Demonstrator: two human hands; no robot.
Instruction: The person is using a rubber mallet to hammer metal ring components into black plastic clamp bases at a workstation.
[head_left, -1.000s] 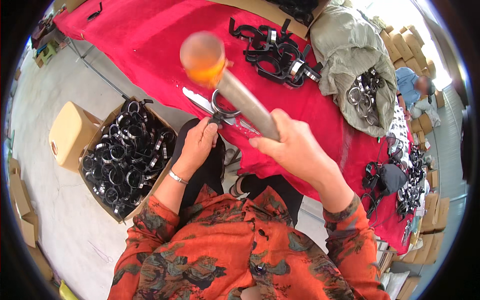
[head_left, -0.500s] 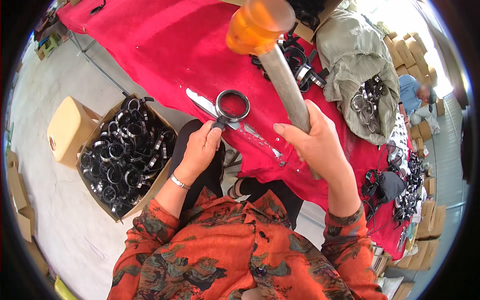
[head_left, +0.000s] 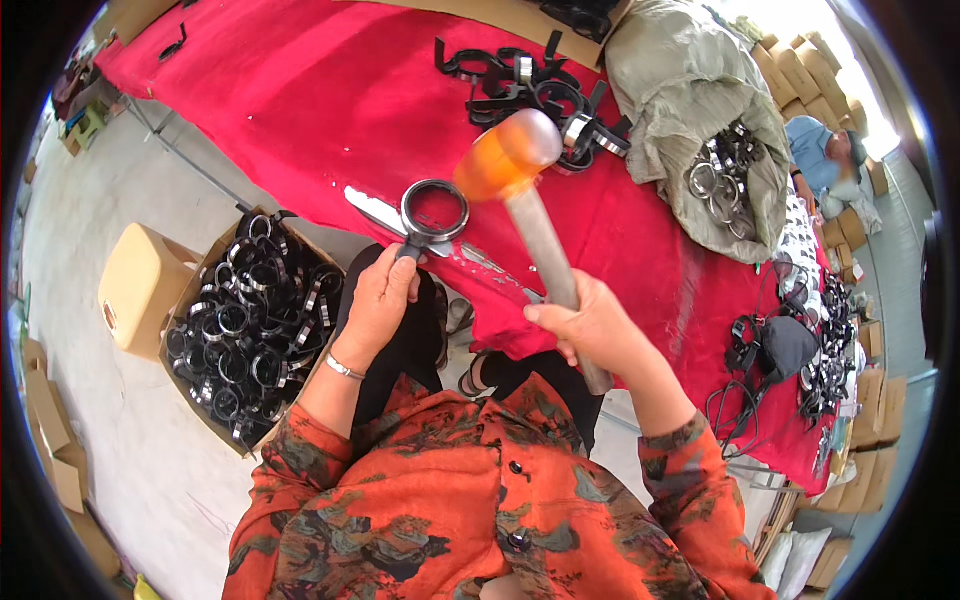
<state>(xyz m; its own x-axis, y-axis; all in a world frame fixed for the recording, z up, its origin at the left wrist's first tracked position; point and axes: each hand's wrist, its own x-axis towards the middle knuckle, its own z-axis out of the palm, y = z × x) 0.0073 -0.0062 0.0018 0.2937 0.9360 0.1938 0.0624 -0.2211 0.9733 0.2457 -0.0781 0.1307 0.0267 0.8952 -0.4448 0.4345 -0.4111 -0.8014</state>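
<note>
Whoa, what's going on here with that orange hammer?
A person holds a black ring by its short stem in the left hand, near the edge of the red cloth. The right hand grips the grey handle of an orange-headed mallet. In this view the mallet's head appears beside the ring; I can't tell if they touch. More rings fill the cardboard box on the floor at the left.

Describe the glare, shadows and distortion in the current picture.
Head view: white glare washes out the upper right, near the stacked boxes; head view: the wall at right bows along the black fisheye rim; head view: darker bands of shade cross the red cloth; head view: light shines through the amber head of the mallet.
</note>
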